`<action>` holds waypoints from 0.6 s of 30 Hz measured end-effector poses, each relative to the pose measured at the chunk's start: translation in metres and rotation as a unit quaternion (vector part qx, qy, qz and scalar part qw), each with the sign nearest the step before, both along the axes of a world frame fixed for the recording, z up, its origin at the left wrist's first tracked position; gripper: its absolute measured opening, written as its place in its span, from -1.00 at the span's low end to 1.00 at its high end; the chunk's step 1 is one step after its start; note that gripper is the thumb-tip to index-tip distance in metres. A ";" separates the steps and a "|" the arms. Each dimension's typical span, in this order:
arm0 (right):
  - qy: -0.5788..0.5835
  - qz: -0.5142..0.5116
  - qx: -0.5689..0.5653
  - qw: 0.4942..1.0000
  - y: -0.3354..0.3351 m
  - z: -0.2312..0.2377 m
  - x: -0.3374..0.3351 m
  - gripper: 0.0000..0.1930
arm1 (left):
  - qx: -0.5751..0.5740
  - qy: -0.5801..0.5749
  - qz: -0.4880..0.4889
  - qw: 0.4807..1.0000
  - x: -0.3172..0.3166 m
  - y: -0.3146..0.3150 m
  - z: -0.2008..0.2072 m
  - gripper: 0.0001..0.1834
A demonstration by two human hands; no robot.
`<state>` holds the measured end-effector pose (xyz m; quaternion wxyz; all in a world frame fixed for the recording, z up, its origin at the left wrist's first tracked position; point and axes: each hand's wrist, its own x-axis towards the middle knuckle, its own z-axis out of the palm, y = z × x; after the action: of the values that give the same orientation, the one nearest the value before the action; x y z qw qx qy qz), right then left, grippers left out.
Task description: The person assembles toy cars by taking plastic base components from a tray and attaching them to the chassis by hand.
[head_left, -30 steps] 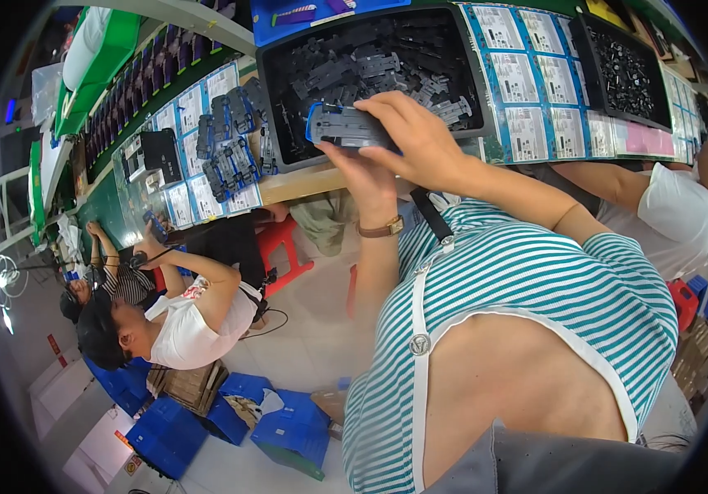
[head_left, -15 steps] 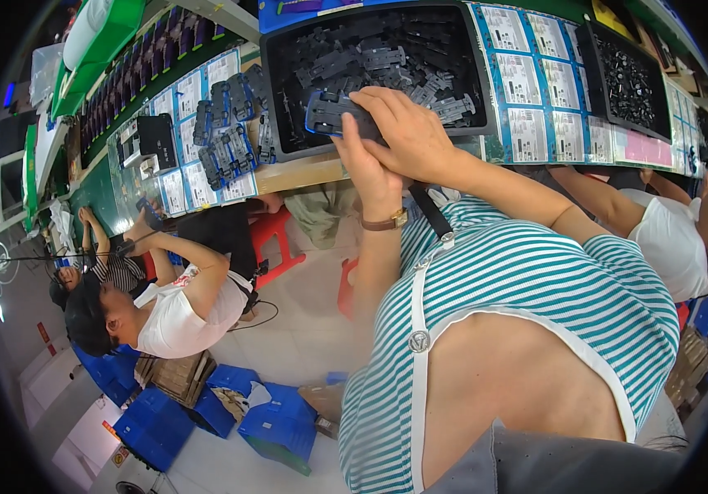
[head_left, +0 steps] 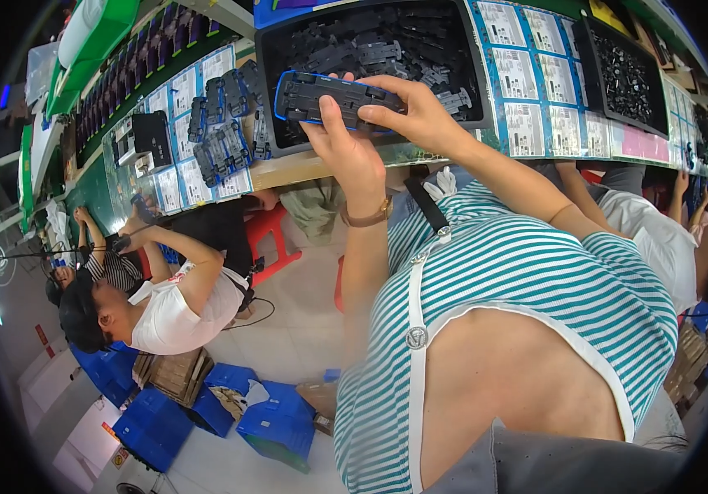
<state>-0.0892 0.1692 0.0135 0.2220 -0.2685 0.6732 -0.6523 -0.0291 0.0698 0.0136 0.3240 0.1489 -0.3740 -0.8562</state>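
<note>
Both my hands hold a toy car (head_left: 303,97) with its black chassis facing up and a blue body edge showing round it. My left hand (head_left: 350,160) grips it from below, thumb on the chassis. At the car's right end, my right hand (head_left: 424,115) clasps it between thumb and fingers. The car is above the near side of a black bin (head_left: 285,146), which holds many loose black chassis parts (head_left: 333,58). Several more blue-and-black car bodies (head_left: 222,152) lie on the bench left of the bin.
Label sheets (head_left: 524,78) cover the bench right of the bin. Farther right stands a black tray (head_left: 591,70) of small dark parts. A small white-and-black box (head_left: 149,138) is at the left. Co-workers sit on both sides, one in a white shirt (head_left: 177,317) at left.
The toy car has come left and nearer, and more of its underside shows. My right hand has shifted from covering the car to gripping its right end.
</note>
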 end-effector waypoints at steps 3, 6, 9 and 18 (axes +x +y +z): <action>-0.014 0.011 0.020 1.000 -0.001 0.004 0.003 -0.48 | 0.007 -0.002 0.007 1.000 0.002 -0.003 0.001 -0.52; -0.092 0.015 -0.052 0.994 0.000 0.008 0.011 -0.50 | 0.068 0.014 -0.012 0.998 0.003 -0.016 -0.003 -0.52; -0.094 0.016 -0.103 0.990 -0.003 0.001 0.016 -0.53 | 0.027 0.009 -0.012 1.000 0.007 -0.017 0.000 -0.52; -0.128 0.005 -0.070 0.989 -0.011 -0.006 0.023 -0.56 | -0.054 -0.004 0.020 0.998 0.019 -0.014 0.001 -0.47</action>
<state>-0.0660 0.1587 0.0075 0.2902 -0.2011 0.5904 -0.7258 -0.0104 0.0562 0.0143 0.3472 0.1418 -0.4178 -0.8275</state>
